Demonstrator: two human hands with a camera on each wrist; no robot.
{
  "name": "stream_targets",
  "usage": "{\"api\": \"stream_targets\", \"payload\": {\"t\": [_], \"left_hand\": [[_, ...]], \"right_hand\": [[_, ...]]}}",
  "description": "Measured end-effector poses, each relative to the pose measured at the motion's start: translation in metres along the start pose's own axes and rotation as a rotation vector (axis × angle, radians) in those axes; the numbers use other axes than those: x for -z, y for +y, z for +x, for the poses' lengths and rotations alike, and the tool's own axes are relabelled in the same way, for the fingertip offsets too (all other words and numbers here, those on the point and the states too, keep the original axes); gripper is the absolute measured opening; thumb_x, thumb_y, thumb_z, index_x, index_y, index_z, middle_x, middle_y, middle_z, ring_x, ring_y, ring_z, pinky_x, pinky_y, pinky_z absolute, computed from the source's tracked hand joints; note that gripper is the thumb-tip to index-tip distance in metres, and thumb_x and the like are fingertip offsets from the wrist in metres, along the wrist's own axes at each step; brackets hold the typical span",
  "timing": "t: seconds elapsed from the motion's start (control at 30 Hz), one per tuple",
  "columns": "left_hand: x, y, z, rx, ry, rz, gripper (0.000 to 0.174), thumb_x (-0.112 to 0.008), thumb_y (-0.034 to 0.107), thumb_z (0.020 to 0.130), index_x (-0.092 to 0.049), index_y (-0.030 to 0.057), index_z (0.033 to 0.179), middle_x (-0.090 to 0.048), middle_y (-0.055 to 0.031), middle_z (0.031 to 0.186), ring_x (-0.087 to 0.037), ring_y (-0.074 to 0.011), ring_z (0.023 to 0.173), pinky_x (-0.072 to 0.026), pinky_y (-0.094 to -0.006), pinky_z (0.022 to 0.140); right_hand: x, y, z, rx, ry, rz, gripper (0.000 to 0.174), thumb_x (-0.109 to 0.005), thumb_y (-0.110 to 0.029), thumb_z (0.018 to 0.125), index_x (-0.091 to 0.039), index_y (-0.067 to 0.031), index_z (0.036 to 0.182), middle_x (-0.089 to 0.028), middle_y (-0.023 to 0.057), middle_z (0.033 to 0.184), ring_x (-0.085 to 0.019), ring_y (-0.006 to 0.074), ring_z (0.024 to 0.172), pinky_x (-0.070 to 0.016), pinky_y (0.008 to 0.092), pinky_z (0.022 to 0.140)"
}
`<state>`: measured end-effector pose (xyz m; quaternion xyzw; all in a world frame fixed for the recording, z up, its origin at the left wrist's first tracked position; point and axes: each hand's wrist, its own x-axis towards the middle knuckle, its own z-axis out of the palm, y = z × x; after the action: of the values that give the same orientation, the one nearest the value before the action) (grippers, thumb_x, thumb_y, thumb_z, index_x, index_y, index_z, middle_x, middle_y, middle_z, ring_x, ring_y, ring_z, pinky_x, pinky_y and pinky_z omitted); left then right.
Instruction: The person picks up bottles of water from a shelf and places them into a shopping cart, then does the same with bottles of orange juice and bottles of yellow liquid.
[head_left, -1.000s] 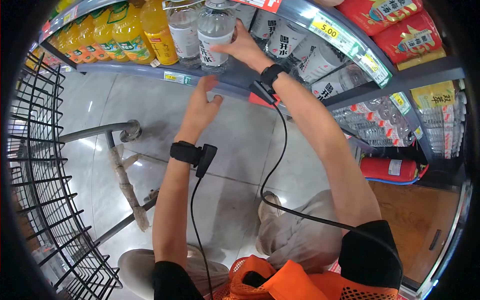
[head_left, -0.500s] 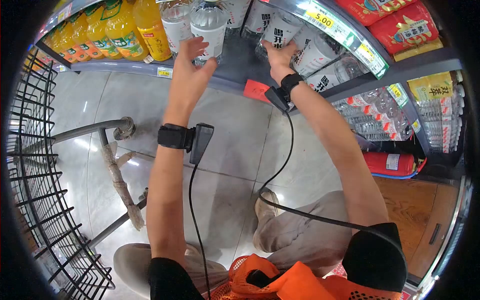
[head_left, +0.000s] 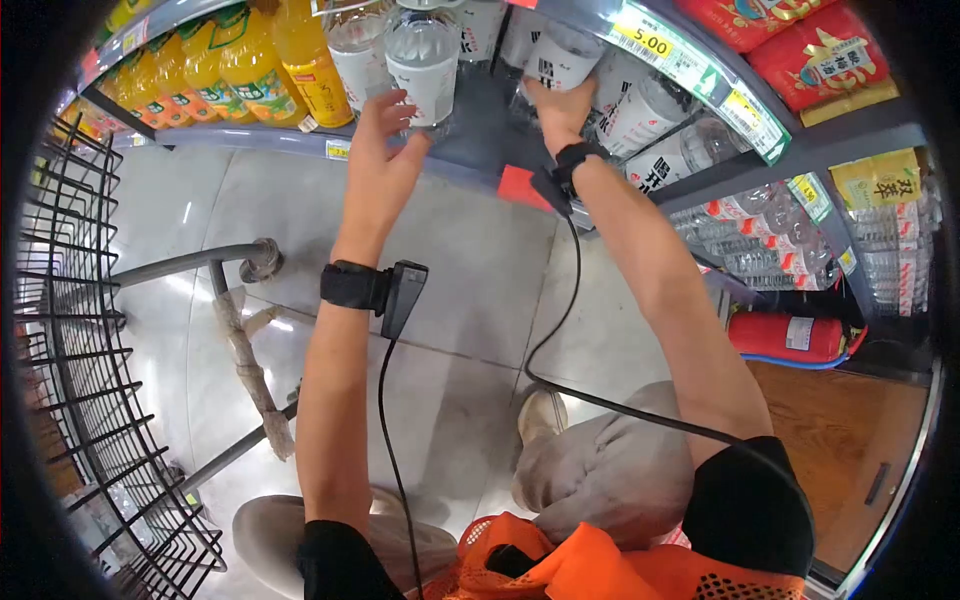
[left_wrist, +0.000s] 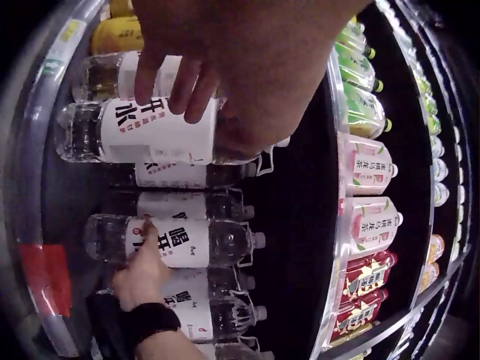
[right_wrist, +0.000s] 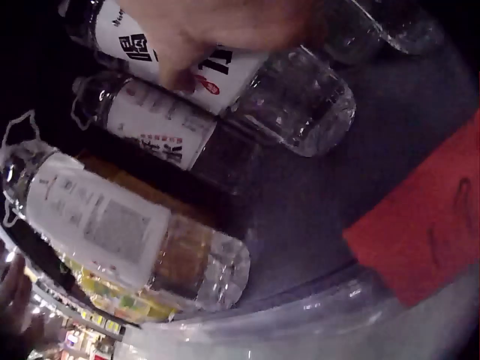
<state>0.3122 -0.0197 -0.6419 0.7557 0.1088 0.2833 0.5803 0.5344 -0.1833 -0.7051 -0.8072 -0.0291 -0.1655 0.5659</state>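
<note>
Large clear water bottles with white labels stand on the shelf. In the head view my right hand [head_left: 563, 112] grips one bottle [head_left: 560, 62] by its lower part; the left wrist view shows that hand [left_wrist: 142, 276] with fingers round the labelled bottle [left_wrist: 180, 241]. My left hand [head_left: 383, 165] is before a front bottle [head_left: 422, 85], fingers loosely bent and thumb apart; whether it touches is unclear. In the left wrist view those fingers [left_wrist: 184, 86] overlap a bottle label [left_wrist: 161, 131]. The right wrist view shows my right hand [right_wrist: 217, 30] across a bottle [right_wrist: 300, 105].
Orange juice bottles [head_left: 255, 70] line the shelf's left part. A red card [head_left: 522, 188] hangs at the shelf edge [head_left: 470, 172]. A black wire cart [head_left: 90, 330] stands at left. A red extinguisher [head_left: 785, 337] lies low at right, below packs of small bottles [head_left: 770, 235].
My right hand has left the front bottle, moved right and taken hold of another bottle, now tilted slightly. My left hand has risen to the front bottles. The view has shifted slightly.
</note>
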Motion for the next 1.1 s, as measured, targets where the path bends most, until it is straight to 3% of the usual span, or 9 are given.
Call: {"api": "stream_targets", "payload": {"t": [0.17,0.27,0.37,0.47,0.57,0.67,0.87,0.97,1.1], "left_hand": [[0.006,0.019,0.027,-0.035,0.136,0.044,0.059,-0.064,0.003,0.086,-0.044,0.0009,0.142,-0.06,-0.0167,0.131,-0.058,-0.0281,0.118,-0.0494,-0.0377,0.097],[0.005,0.026,0.035,-0.14,0.087,0.019,0.068,-0.066,0.001,0.085,-0.041,0.0091,0.148,-0.049,-0.0162,0.144,-0.05,-0.0296,0.13,-0.0478,-0.0409,0.101],[0.006,0.031,0.043,-0.283,0.003,0.253,0.076,-0.069,0.0,0.083,-0.039,0.0177,0.15,-0.037,-0.0165,0.154,-0.044,-0.032,0.136,-0.0468,-0.043,0.103],[0.005,0.034,0.048,-0.372,-0.106,0.45,0.08,-0.07,0.0,0.08,-0.039,0.0245,0.15,-0.034,-0.0222,0.153,-0.043,-0.039,0.135,-0.0478,-0.0432,0.102],[0.008,0.032,0.048,-0.409,-0.094,0.546,0.08,-0.073,0.004,0.077,-0.044,0.0319,0.147,-0.027,-0.0322,0.152,-0.059,-0.0469,0.113,-0.0528,-0.0451,0.093],[0.008,0.038,0.049,-0.332,-0.12,0.555,0.081,-0.072,0.003,0.078,-0.042,0.0289,0.149,-0.027,-0.0293,0.154,-0.039,-0.0475,0.136,-0.0471,-0.045,0.102],[0.009,0.052,0.058,-0.217,-0.181,0.652,0.083,-0.072,0.004,0.076,-0.041,0.0269,0.149,-0.028,-0.0281,0.153,-0.04,-0.0467,0.135,-0.0475,-0.0458,0.103],[0.013,0.048,0.065,-0.35,-0.183,0.718,0.082,-0.071,0.002,0.075,-0.042,0.0247,0.149,-0.03,-0.0277,0.151,-0.041,-0.0466,0.135,-0.0474,-0.0466,0.103],[0.017,0.047,0.065,-0.361,-0.201,0.716,0.081,-0.069,-0.001,0.074,-0.043,0.0228,0.148,-0.031,-0.0277,0.151,-0.043,-0.0473,0.133,-0.0479,-0.0457,0.102]], "right_hand": [[-0.023,-0.018,-0.037,0.017,-0.154,0.024,0.084,-0.091,-0.023,0.06,-0.042,0.0049,0.122,-0.063,0.0268,0.113,-0.063,0.0393,0.109,-0.0501,0.0432,0.093],[-0.048,-0.03,-0.052,0.068,-0.131,0.095,0.083,-0.092,-0.017,0.059,-0.041,0.0041,0.122,-0.062,0.0249,0.112,-0.063,0.0394,0.107,-0.0498,0.0447,0.092],[-0.063,-0.029,-0.05,0.116,-0.159,0.165,0.085,-0.089,-0.012,0.061,-0.038,0.0052,0.127,-0.06,0.0246,0.117,-0.061,0.0388,0.109,-0.049,0.045,0.094],[-0.069,-0.017,-0.044,0.271,-0.121,0.058,0.094,-0.089,-0.012,0.061,-0.032,0.0054,0.134,-0.056,0.0246,0.124,-0.059,0.0369,0.115,-0.0484,0.0432,0.097],[-0.055,-0.002,-0.043,0.31,-0.401,0.199,0.103,-0.09,-0.013,0.061,-0.025,0.0051,0.139,-0.053,0.0243,0.129,-0.056,0.0359,0.12,-0.0471,0.0423,0.101],[-0.046,-0.003,-0.038,0.269,-0.488,0.125,0.105,-0.09,-0.013,0.06,-0.024,0.0044,0.139,-0.054,0.0241,0.128,-0.056,0.0357,0.122,-0.0461,0.0422,0.103],[-0.042,-0.007,-0.03,0.307,-0.54,0.122,0.102,-0.092,-0.011,0.06,-0.025,0.0038,0.136,-0.051,0.024,0.131,-0.053,0.0354,0.125,-0.0451,0.0418,0.105],[-0.04,-0.008,-0.028,0.301,-0.56,0.109,0.102,-0.091,-0.012,0.062,-0.024,0.0029,0.137,-0.05,0.0237,0.133,-0.052,0.0353,0.127,-0.0447,0.0419,0.106],[-0.04,-0.006,-0.024,0.274,-0.609,0.095,0.103,-0.09,-0.011,0.063,-0.021,0.0012,0.138,-0.05,0.0239,0.134,-0.051,0.0353,0.128,-0.0442,0.0423,0.107]]}}
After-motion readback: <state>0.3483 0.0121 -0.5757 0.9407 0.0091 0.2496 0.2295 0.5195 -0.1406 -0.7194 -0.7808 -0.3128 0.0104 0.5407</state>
